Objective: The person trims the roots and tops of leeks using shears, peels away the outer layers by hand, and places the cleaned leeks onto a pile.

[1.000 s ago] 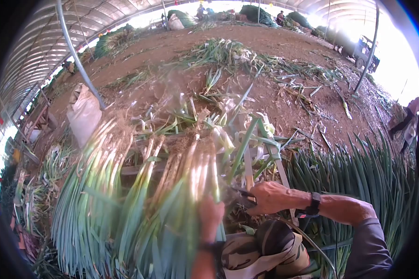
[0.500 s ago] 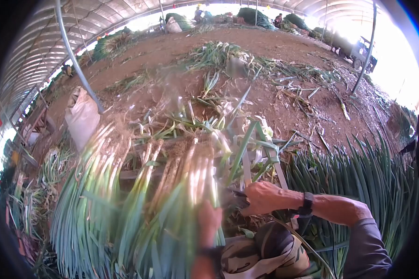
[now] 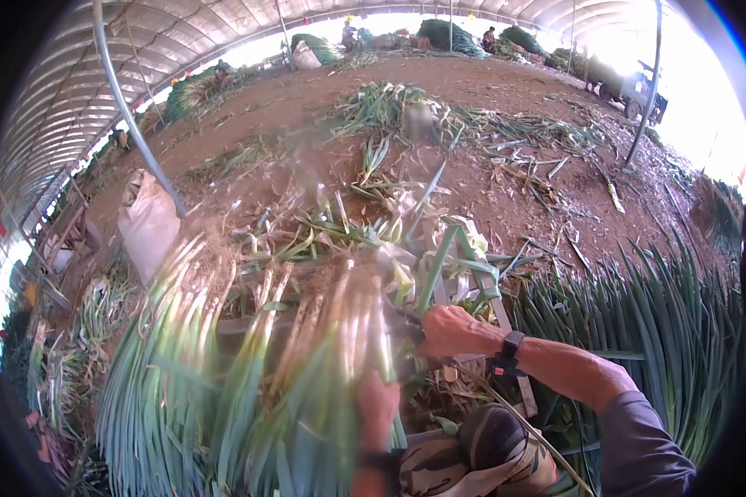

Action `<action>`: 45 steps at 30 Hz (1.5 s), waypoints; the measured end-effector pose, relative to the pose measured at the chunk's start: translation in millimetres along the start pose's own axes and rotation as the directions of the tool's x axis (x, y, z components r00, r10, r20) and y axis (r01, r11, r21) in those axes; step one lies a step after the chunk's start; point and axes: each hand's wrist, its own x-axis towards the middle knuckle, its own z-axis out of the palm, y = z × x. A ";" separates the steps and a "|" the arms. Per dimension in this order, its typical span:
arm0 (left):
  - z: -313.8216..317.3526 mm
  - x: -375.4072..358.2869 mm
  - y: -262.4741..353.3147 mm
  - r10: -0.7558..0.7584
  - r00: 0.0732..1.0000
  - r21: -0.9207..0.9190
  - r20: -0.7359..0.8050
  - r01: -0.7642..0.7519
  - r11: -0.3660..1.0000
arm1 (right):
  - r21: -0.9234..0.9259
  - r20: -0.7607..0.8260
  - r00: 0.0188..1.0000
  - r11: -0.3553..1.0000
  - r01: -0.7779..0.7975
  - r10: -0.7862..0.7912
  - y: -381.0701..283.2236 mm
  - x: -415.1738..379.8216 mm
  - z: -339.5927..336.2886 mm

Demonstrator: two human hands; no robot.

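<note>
Long green onions (image 3: 257, 398) lie side by side in bunches in front of me, roots away from me and green leaves toward me. At the right end of the row, my left hand (image 3: 378, 404), somewhat blurred, is closed around a green onion's stalk below its white part. My right hand (image 3: 457, 331) is closed on a small dark object (image 3: 408, 326) just right of the white stalks. Blur and the fingers hide what kind of object it is. A dark watch (image 3: 510, 352) is on my right wrist.
More green onions (image 3: 638, 340) are heaped at my right. A pale sack (image 3: 147, 222) stands left by a metal pole (image 3: 124, 108). Trimmed leaves (image 3: 389, 108) litter the soil. People and a vehicle (image 3: 634, 93) are far back. My camouflage-covered knee (image 3: 481, 439) is below my hands.
My right hand has moved slightly left and up with the dark object, toward the white stalks. My left hand stays at the right end of the row. The view has shifted slightly.
</note>
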 end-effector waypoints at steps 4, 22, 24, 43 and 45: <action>-1.0 4.0 -3.0 -0.051 0.997 0.019 0.054 0.050 0.999 | 0.061 -0.030 0.999 0.998 0.011 -0.009 -1.2 0.7 -6.2; 28.6 -36.3 -40.4 0.118 0.983 -0.031 0.140 -0.115 0.993 | -0.036 0.251 0.966 0.996 0.078 -0.066 -28.8 -112.1 -36.9; 16.6 -38.7 -32.3 -0.029 0.977 -0.203 0.210 0.073 0.977 | -0.047 0.282 0.958 0.997 0.064 -0.048 -34.7 -113.2 -42.8; -24.1 -71.8 5.8 0.255 0.958 0.032 0.130 -0.261 0.965 | -0.140 0.112 0.994 0.990 0.021 -0.005 -18.0 -65.3 -20.8; -48.1 -84.4 15.0 0.348 0.930 0.117 -0.118 -0.335 0.935 | -0.097 0.217 0.975 0.995 -0.024 0.045 -27.5 -68.0 -27.3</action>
